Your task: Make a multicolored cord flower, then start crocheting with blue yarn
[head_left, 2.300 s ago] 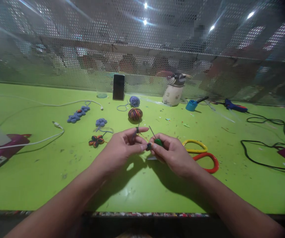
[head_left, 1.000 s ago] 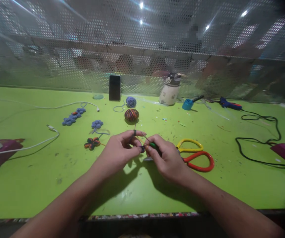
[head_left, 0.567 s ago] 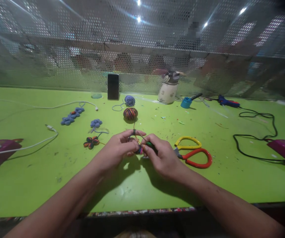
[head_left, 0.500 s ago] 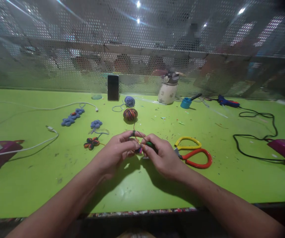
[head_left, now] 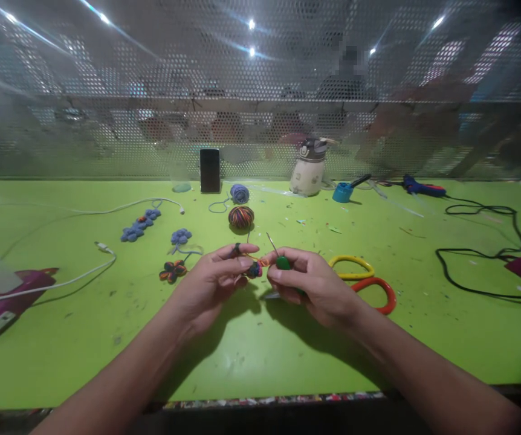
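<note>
My left hand (head_left: 219,272) pinches a small multicoloured crochet piece (head_left: 255,269) between thumb and fingers, and a dark ring or band (head_left: 236,249) circles its index finger. My right hand (head_left: 308,275) is closed on a crochet hook with a green handle (head_left: 283,262); the metal tip points up and away, apart from the work. A loop of orange yarn (head_left: 265,262) stretches from the piece toward my right fingers. Behind the hands lies a striped multicoloured yarn ball (head_left: 241,217), its strand running down to my left hand.
Scissors (head_left: 378,295) with yellow and red handles lie partly under my right hand. Crocheted flowers (head_left: 173,271) are at left. Blue yarn (head_left: 239,193), a phone (head_left: 210,171), a bottle (head_left: 308,172), a blue tape roll (head_left: 343,192), a glue gun (head_left: 423,187) and a power strip (head_left: 13,302) stand around.
The hook has come away from the crochet piece and its tip now points upward. My right hand has shifted slightly right, widening the space between the hands. The camera view has tilted up slightly.
</note>
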Tool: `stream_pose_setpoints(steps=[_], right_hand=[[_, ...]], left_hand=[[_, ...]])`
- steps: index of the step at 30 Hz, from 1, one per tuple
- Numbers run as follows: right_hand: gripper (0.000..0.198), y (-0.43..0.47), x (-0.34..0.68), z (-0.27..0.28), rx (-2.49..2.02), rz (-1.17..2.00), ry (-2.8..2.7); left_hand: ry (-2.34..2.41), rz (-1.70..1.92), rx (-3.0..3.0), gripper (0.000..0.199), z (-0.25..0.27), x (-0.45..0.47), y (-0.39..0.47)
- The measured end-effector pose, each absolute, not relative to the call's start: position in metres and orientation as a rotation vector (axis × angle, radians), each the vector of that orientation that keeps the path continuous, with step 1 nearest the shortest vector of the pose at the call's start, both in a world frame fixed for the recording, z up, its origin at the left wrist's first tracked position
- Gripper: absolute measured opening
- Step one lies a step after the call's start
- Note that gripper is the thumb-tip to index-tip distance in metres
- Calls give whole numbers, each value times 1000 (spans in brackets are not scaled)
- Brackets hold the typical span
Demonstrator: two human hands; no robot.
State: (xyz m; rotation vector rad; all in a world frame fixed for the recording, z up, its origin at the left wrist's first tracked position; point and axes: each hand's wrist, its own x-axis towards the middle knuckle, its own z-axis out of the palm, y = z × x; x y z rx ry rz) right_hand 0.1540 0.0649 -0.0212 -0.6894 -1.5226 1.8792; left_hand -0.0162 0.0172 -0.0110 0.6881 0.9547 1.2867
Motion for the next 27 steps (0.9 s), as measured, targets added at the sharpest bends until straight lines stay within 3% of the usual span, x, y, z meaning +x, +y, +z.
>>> stream_pose_setpoints(steps=[9,20,23,27], right_hand=[[24,60,155,-14,-699,1842,-1558],[20,60,154,-13,-684,1785,-1604],[15,59,156,-13,-714,1589,-1725],[21,55,159,-11,-665,1085,-1961]], left_hand=[[893,1288,692,26,-9,-14,14],[938,1314,604,24,-7,-9,12],[919,1319,603,23,-7,-8,12],[859,1307,644,22,-9,-8,13]])
